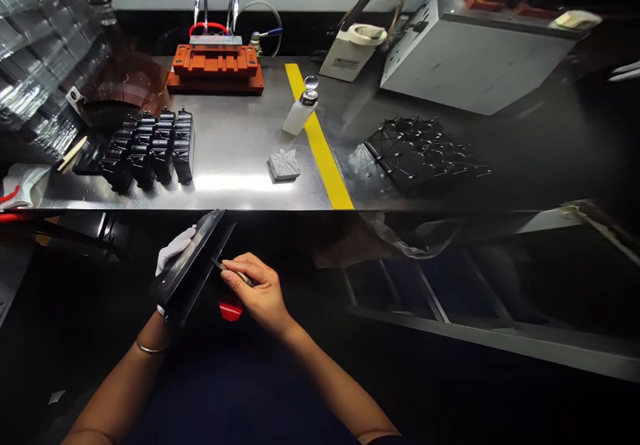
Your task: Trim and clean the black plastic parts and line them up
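My left hand [173, 250], in a white glove, is closed around a long black plastic part [193, 253] and holds it tilted in front of the table edge. Between the thumb and fingers of my right hand [257, 290], which is bare, is a small knife [217, 264]. Its thin dark blade points at the inner side of the black part; whether it touches is hard to make out. The glove's fingers are mostly hidden behind the part. Below the knife shows a small red piece [231, 310].
Rows of black housings [150, 148] stand on the metal table [230, 138] at left. Toward the middle are a folded white cloth pad [284, 165] and a pump bottle [300, 117]. An orange fixture [215, 72], a grey box [465, 52] and black sprue-like pieces [425, 145] lie further back and right.
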Demonstrator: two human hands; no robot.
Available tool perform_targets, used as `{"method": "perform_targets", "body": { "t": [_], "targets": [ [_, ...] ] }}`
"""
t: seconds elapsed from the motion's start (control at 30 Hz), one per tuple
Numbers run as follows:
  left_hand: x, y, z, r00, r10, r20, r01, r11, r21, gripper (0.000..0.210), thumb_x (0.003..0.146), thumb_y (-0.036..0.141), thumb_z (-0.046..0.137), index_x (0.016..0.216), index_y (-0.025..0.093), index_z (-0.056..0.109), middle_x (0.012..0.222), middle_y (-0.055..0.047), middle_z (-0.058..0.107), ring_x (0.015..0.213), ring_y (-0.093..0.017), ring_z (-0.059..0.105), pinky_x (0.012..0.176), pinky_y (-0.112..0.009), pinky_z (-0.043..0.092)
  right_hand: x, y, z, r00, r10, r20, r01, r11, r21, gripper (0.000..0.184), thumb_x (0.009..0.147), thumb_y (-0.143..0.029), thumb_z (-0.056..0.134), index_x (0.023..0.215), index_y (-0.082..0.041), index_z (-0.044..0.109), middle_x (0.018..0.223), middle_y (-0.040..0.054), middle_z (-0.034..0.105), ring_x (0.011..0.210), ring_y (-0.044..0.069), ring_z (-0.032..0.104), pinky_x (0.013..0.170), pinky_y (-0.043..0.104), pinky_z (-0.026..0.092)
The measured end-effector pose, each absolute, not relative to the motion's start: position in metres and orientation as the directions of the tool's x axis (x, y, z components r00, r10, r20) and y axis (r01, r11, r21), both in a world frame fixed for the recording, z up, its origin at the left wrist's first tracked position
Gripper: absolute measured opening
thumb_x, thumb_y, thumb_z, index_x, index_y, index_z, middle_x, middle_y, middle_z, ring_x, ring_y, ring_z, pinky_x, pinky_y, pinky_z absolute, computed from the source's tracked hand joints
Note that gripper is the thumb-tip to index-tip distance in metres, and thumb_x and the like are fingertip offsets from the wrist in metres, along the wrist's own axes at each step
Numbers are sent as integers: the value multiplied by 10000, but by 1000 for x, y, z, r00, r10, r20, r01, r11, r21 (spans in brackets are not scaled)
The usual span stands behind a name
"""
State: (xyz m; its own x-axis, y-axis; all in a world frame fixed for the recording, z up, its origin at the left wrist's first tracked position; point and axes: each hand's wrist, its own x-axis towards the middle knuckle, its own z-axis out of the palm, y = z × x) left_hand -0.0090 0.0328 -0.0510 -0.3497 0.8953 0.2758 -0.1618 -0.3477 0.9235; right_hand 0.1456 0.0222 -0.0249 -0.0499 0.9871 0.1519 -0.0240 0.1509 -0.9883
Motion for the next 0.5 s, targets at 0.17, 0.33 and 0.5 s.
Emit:
{"method": "perform_targets", "body": {
  "t": [0.17, 0.33, 0.5],
  "targets": [
    [-13, 26, -42, -267, 882, 388, -102, -426, 899, 281, 812, 391, 649, 1058, 257, 658, 1242, -59, 634, 1223, -287, 539, 1061, -528, 383, 150, 28, -23, 6, 979, 202, 12, 202, -979, 143, 772, -190, 706, 887, -251, 765, 750, 23, 628, 680, 122, 590, 574, 242, 466],
    [-10, 17, -36, -240, 879, 412, -65, -438, 896, 265, 813, 329, 663, 1066, 252, 659, 1239, -54, 636, 1219, -281, 543, 1056, -522, 396, 154, 36, -33, 81, 983, 167, 3, 167, -986, 130, 783, -217, 690, 887, -249, 762, 780, 31, 655, 712, 136, 606, 624, 263, 481],
    [-9, 16, -43, -269, 941, 207, -247, -275, 929, 274, 798, 386, 673, 1029, 240, 672, 1201, -70, 657, 1135, -268, 604, 1014, -497, 458, 170, 51, -43, 136, 983, 120, 26, 118, -993, 142, 779, -279, 681, 884, -217, 753, 790, 28, 637, 701, 123, 579, 628, 252, 461]
  ]
}}
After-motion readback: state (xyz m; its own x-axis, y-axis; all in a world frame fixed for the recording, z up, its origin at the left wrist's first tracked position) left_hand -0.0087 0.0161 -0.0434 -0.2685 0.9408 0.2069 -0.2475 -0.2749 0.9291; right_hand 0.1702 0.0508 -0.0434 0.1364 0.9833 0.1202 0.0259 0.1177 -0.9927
